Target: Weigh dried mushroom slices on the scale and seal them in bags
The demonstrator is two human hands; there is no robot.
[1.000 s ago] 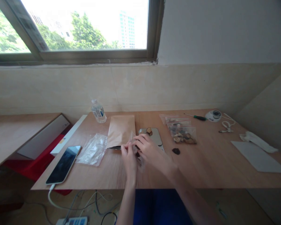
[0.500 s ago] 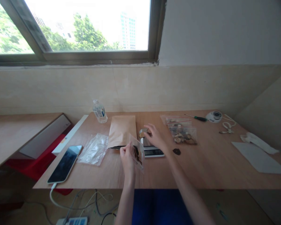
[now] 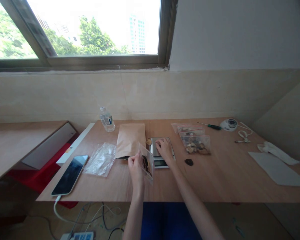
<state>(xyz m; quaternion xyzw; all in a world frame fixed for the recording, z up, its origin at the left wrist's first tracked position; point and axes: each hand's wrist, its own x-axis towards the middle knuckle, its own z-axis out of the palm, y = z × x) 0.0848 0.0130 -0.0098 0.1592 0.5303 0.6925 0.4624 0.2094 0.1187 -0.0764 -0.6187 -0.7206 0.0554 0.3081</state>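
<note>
My left hand (image 3: pixel 135 164) pinches the top edge of a small clear zip bag (image 3: pixel 148 164) with dark dried pieces inside, in front of the scale. Over the plate of the silver scale (image 3: pixel 153 150) is my right hand (image 3: pixel 164 148), its fingers pressed together; what they hold, if anything, is too small to make out. A tan dried piece (image 3: pixel 148 142) lies by the scale's left edge. Behind my left hand lies a brown paper bag (image 3: pixel 131 138), its dark mouth toward me. One dark dried piece (image 3: pixel 189 162) rests on the table right of the scale.
Filled zip bags (image 3: pixel 196 145) lie right of the scale. Clear plastic bags (image 3: pixel 100 160), a phone (image 3: pixel 70 175) on a cable and a bottle (image 3: pixel 107 120) are at the left. Farther right are a screwdriver (image 3: pixel 214 127), a white camera (image 3: pixel 229 124) and white paper (image 3: pixel 277 168).
My right hand has moved down over the scale plate, and its fingers have closed together. The tan piece now shows by the scale's left edge. My left hand still grips the small bag.
</note>
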